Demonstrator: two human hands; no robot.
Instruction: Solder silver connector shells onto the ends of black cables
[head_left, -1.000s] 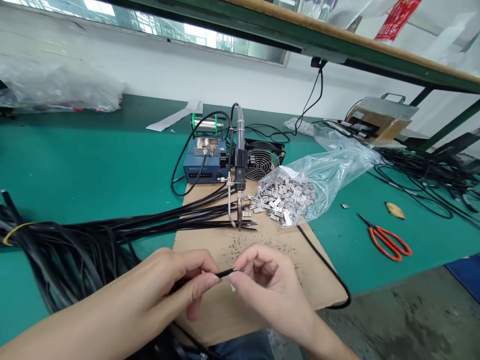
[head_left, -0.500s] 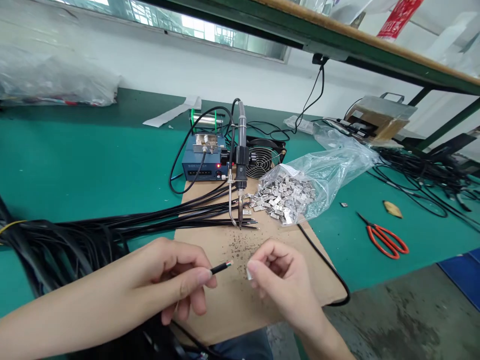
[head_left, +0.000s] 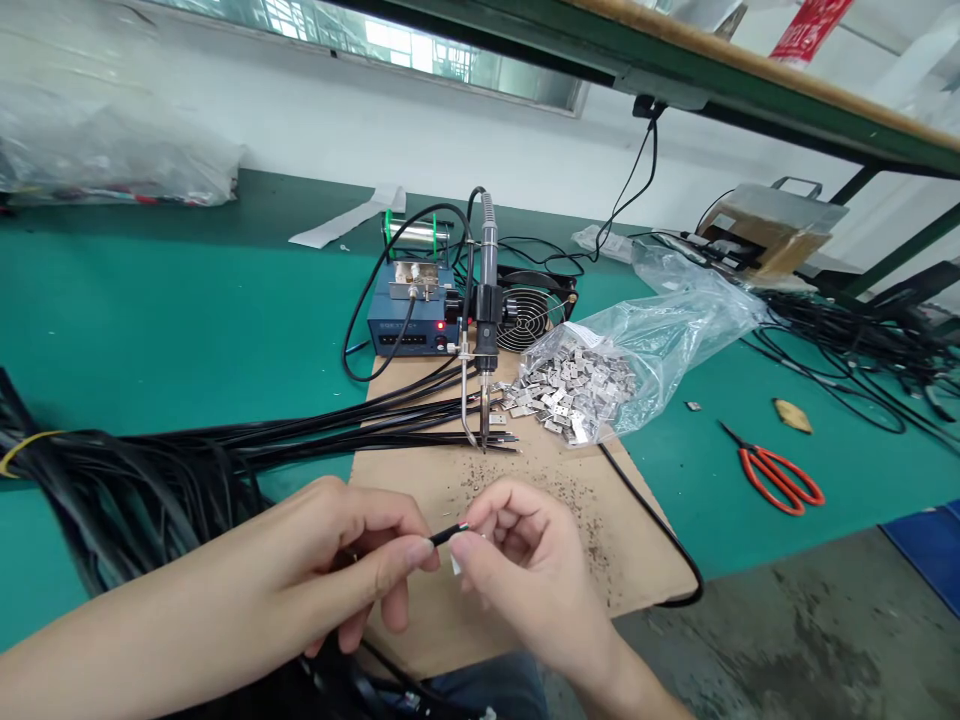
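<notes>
Black cable (head_left: 445,536), already stripped, is pinched by your left hand (head_left: 356,545), a pale piece (head_left: 455,566) by your right hand (head_left: 525,555). Farther off, connectors (head_left: 574,390) lie unjoined.

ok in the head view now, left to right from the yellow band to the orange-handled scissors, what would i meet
Yellow band, left hand, stripped end of the black cable, right hand, orange-handled scissors.

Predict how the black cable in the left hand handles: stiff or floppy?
The cable is probably stiff near its end: it leaves the left hand straight. Longer lengths likely flop, as the similar black bundle curves. Its thin tip wires may bend easily.
</notes>
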